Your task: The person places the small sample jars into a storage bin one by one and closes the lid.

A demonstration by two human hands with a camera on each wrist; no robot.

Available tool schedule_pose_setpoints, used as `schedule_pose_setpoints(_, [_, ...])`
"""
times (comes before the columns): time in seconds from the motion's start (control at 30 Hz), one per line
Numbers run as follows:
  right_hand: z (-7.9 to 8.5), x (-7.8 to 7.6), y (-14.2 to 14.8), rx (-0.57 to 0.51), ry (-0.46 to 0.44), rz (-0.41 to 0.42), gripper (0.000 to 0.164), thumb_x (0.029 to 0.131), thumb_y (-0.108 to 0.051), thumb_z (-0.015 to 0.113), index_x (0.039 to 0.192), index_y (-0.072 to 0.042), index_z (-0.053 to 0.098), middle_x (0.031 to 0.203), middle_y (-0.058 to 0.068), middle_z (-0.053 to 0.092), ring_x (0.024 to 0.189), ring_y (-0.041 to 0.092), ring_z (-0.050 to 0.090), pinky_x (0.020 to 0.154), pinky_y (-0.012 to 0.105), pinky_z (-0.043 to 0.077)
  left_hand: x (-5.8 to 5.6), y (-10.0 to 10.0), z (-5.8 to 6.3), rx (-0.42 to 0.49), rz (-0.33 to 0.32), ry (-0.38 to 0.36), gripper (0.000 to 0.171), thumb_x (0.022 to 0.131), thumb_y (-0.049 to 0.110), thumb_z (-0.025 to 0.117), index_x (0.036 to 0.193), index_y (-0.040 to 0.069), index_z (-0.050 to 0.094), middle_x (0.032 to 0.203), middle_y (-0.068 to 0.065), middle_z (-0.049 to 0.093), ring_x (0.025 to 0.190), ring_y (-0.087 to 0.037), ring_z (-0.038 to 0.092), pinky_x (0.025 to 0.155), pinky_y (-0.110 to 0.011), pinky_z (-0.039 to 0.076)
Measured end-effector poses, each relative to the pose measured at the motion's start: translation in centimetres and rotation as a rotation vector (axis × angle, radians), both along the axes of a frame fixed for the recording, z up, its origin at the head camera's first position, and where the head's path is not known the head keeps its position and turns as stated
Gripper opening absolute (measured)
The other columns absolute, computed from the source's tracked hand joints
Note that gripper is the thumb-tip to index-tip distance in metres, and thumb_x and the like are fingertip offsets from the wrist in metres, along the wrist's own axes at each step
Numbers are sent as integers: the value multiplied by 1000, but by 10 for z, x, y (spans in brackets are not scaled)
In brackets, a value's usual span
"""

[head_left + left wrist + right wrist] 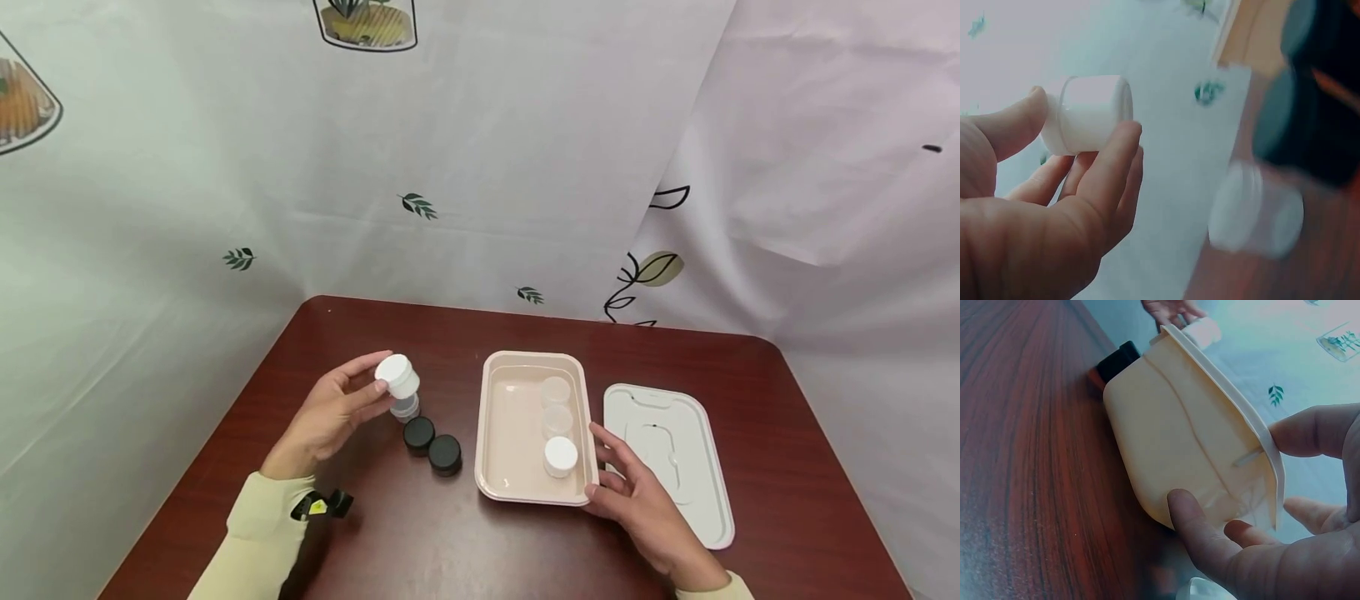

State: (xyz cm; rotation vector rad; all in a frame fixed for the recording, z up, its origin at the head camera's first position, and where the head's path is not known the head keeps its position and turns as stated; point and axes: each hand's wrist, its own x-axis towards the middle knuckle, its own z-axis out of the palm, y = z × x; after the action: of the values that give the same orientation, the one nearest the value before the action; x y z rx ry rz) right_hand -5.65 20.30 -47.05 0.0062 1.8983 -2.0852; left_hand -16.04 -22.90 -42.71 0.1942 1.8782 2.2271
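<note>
My left hand grips a small white screw-lid jar between thumb and fingers, raised over the table. Just beneath it in the head view stands a clear jar, partly covered by the white one. Two black-lidded jars sit close by, side by side. With the thumb at the rim and fingers against the outer wall, my right hand holds the near right corner of a beige rectangular container. Inside it, along the right side, are a white-lidded jar and two translucent jars in a row.
A white rectangular lid lies flat to the right of the container, partly behind my right hand. The dark red wooden table meets a patterned white cloth backdrop at its far edge. A strapped device is on my left wrist.
</note>
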Motion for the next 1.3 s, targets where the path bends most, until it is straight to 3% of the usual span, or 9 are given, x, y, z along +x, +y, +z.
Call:
schedule_pose_setpoints(0.37, [1,-1,1,-4,1,7,85,95,5,67,167,-16,26,159,27,33,119,22,68,86,42,64,4,70,23,-106,-283,24,57,97,2,73,150,-3,52,128,-8,71,107,-17,76,98,-45,61])
schedule_pose_setpoints(0.47, [2,-1,1,-3,-1,5,86,95,6,66,167,-15,26,159,27,34,119,22,68,86,41,64,2,87,24,-175,-361,43,56,95,3,75,148,0,56,126,-10,74,107,-16,75,96,-42,62])
schedule_pose_setpoints(0.63, [2,-1,1,-5,-4,5,86,95,6,66,167,-15,26,159,28,34,120,23,68,86,41,64,-3,113,22,-331,-474,100,50,94,2,77,141,4,63,118,-11,76,103,-12,73,88,-28,61])
schedule_pose_setpoints(0.77, [2,-2,1,-4,-7,5,85,95,5,67,167,-16,26,160,28,34,119,23,68,86,41,64,-3,131,19,-401,-552,107,46,93,-2,76,138,3,65,123,-11,73,109,-17,74,90,-29,60])
schedule_pose_setpoints(0.97, [2,-3,1,1,-13,6,85,95,4,67,167,-16,27,161,27,33,119,23,68,86,41,64,1,151,16,-514,-641,143,40,90,-4,79,128,7,70,125,-7,71,115,-25,74,94,-29,60])
schedule_pose_setpoints(1.1, [2,-3,1,-5,-5,13,85,95,4,67,167,-16,26,162,27,33,119,23,68,86,40,64,4,163,12,-592,-663,153,39,89,-2,82,123,12,71,118,-2,71,111,-21,75,90,-26,59])
schedule_pose_setpoints(1.3, [1,-2,2,-13,12,23,86,96,5,66,167,-14,24,161,29,32,119,21,68,87,39,64,9,178,6,-681,-681,234,37,86,-1,84,119,9,70,114,-4,74,101,-17,76,88,-20,57])
